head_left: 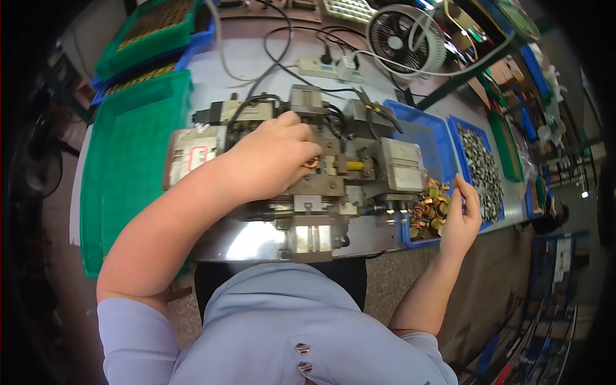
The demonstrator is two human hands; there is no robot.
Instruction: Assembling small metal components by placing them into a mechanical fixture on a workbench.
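We are resting our left hand point(273, 160) on top of the small metal press point(314, 179) in the middle of the bench, with its fingers curled and pinching a small brass ring point(311, 163) right at the slot of the machine, so the part is sitting where the tooling can meet it. Our right hand point(463, 215) is hovering at the edge of the blue bin point(420, 131) beside the press, fingers loosely spread and slightly bent over the heap of brass parts point(431, 208) in its near end; we cannot tell whether it is holding one. That bin is standing just beside the machine, keeping parts within easy reach. An empty-looking green tray point(131, 160) is lying on our left, and a white fan point(404, 35) is standing at the far side.
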